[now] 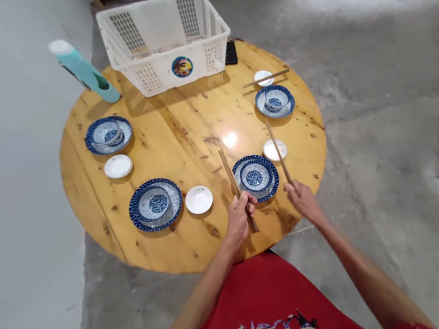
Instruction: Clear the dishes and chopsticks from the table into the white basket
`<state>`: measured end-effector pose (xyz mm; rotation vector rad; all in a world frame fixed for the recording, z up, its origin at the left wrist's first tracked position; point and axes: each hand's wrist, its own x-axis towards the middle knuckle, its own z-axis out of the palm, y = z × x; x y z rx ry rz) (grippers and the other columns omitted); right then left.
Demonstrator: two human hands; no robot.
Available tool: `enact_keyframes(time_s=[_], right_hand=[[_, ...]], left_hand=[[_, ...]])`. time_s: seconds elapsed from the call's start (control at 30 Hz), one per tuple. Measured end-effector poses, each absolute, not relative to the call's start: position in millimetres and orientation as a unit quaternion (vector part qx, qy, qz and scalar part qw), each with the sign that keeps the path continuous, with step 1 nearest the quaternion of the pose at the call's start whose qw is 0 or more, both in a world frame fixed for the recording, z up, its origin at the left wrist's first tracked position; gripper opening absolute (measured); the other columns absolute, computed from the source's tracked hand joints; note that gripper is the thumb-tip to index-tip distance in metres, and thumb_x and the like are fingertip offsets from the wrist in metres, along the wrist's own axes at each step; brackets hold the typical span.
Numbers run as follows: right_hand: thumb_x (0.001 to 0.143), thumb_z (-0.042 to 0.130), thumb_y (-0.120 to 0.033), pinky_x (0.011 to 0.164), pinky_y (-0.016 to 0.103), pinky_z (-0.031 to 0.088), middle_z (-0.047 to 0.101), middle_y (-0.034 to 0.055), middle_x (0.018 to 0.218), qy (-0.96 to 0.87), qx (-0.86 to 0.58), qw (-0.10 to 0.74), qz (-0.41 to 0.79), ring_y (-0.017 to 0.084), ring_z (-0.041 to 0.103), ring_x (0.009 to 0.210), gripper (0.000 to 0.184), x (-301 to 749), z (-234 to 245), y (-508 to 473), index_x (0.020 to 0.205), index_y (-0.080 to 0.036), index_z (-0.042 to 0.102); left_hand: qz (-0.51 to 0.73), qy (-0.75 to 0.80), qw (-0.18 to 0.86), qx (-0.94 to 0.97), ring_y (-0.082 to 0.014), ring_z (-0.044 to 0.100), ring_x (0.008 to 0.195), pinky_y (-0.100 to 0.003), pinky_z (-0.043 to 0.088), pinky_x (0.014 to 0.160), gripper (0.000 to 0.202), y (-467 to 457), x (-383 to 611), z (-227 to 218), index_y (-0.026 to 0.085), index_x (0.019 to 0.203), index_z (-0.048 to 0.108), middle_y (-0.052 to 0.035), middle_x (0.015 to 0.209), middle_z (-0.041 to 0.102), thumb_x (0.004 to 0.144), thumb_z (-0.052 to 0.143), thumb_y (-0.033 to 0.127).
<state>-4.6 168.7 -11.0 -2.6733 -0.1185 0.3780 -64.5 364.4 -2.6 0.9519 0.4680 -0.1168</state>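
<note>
My left hand [240, 217] is closed around a pair of brown chopsticks [233, 180] that slant up and left of the near blue-patterned plate with a bowl [256, 177]. At the table's near right edge, my right hand [301, 197] pinches the end of another pair of chopsticks [276, 148], whose far part lies across a small white saucer [274, 149]. The plate sits between my two hands.
The round wooden table [191, 136] holds three more blue plate-and-bowl sets [155, 204] [108, 134] [275, 100], small white saucers [199, 199] [118, 166] [263, 77], chopsticks [265, 78] at the far right, a white plastic basket [165, 41] and a teal bottle [82, 70]. Concrete floor lies around.
</note>
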Motion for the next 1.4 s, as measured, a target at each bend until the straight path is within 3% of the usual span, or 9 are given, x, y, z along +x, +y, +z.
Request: enact_keyframes(time_s=[0.1, 0.17, 0.3, 0.4, 0.6, 0.93, 1.03, 1.2, 1.4], right_hand=[[0.097, 0.026, -0.049, 0.055, 0.024, 0.038, 0.059, 0.0021, 0.063, -0.087, -0.913, 0.370, 0.151, 0.016, 0.056, 0.058, 0.042, -58.5, -0.5, 203.0, 0.085, -0.019, 0.052], [0.097, 0.025, -0.046, 0.054, 0.024, 0.037, 0.059, 0.0017, 0.062, -0.087, -0.907, 0.387, 0.144, 0.016, 0.056, 0.056, 0.040, -82.1, 0.4, 224.8, 0.085, -0.019, 0.052], [0.098, 0.023, -0.039, 0.057, 0.027, 0.037, 0.065, 0.0070, 0.074, -0.109, -0.934, 0.324, 0.103, 0.019, 0.061, 0.065, 0.038, -104.4, -5.0, 248.3, 0.091, -0.018, 0.054], [0.099, 0.019, -0.037, 0.056, 0.029, 0.035, 0.066, 0.0086, 0.073, -0.118, -0.952, 0.259, 0.110, 0.021, 0.062, 0.064, 0.040, -114.5, -8.6, 250.1, 0.096, -0.016, 0.054], [0.100, 0.017, -0.035, 0.055, 0.031, 0.035, 0.068, 0.0106, 0.075, -0.115, -0.970, 0.158, 0.148, 0.024, 0.065, 0.067, 0.042, -128.4, -5.7, 242.5, 0.102, -0.014, 0.054], [0.098, 0.029, -0.033, 0.058, 0.029, 0.040, 0.070, 0.0137, 0.081, -0.093, -0.976, 0.130, 0.151, 0.024, 0.068, 0.071, 0.033, -129.7, 6.1, 181.0, 0.107, -0.012, 0.053], [0.098, 0.030, -0.033, 0.062, 0.028, 0.043, 0.069, 0.0154, 0.093, -0.079, -0.970, 0.193, 0.126, 0.025, 0.068, 0.080, 0.034, -124.7, 6.4, 127.6, 0.115, -0.011, 0.050], [0.096, 0.027, -0.031, 0.069, 0.032, 0.048, 0.067, 0.0145, 0.104, -0.050, -0.920, 0.379, 0.080, 0.024, 0.067, 0.087, 0.043, -121.8, -2.0, 17.9, 0.131, -0.012, 0.042], [0.095, 0.031, -0.042, 0.051, 0.031, 0.043, 0.063, 0.0054, 0.072, -0.016, -0.878, 0.462, 0.127, 0.020, 0.058, 0.055, 0.039, -120.0, -8.3, -89.5, 0.117, -0.014, 0.048]], left_hand=[[-0.049, 0.212, 0.859, 0.463, -0.0025, 0.035, 0.047, -0.016, 0.027, 0.042, 0.039, 359.6, -59.6, 1.6, 0.015, 0.082, 0.056, -0.0003, 0.074, 0.057, 0.079, 0.062, 0.053], [-0.052, 0.214, 0.861, 0.459, -0.0026, 0.032, 0.046, -0.016, 0.026, 0.040, 0.042, 355.6, -60.8, 4.9, 0.015, 0.088, 0.058, 0.0015, 0.071, 0.054, 0.077, 0.062, 0.056], [-0.065, 0.219, 0.862, 0.453, -0.0031, 0.028, 0.043, -0.018, 0.023, 0.038, 0.049, 352.0, -69.5, 10.7, 0.015, 0.092, 0.060, 0.0035, 0.065, 0.051, 0.076, 0.060, 0.062], [-0.063, 0.219, 0.848, 0.478, -0.0026, 0.028, 0.043, -0.019, 0.021, 0.038, 0.047, 353.3, -77.1, 13.7, 0.015, 0.082, 0.060, 0.0026, 0.066, 0.054, 0.074, 0.063, 0.061], [-0.100, 0.202, 0.841, 0.492, -0.0043, 0.027, 0.043, -0.020, 0.021, 0.041, 0.045, 347.0, -87.7, 10.2, 0.016, 0.069, 0.055, 0.0066, 0.050, 0.038, 0.073, 0.064, 0.059], [-0.076, 0.139, 0.812, 0.562, -0.0099, 0.046, 0.063, -0.021, 0.037, 0.062, 0.044, 269.8, -79.5, 5.3, 0.016, 0.066, 0.056, -0.0013, 0.069, 0.055, 0.082, 0.054, 0.057], [-0.112, 0.135, 0.838, 0.516, -0.0104, 0.047, 0.063, -0.022, 0.039, 0.063, 0.045, 216.1, -72.6, 8.9, 0.016, 0.067, 0.054, -0.0023, 0.070, 0.057, 0.081, 0.054, 0.059], [-0.164, 0.093, 0.853, 0.487, -0.0108, 0.052, 0.064, -0.022, 0.041, 0.064, 0.048, 107.5, -65.7, 11.0, 0.017, 0.068, 0.053, -0.0039, 0.072, 0.061, 0.077, 0.056, 0.064], [-0.204, 0.125, 0.867, 0.438, -0.0110, 0.056, 0.061, -0.022, 0.041, 0.059, 0.050, 11.4, -57.8, 11.1, 0.014, 0.070, 0.055, -0.0059, 0.070, 0.063, 0.073, 0.061, 0.063]])
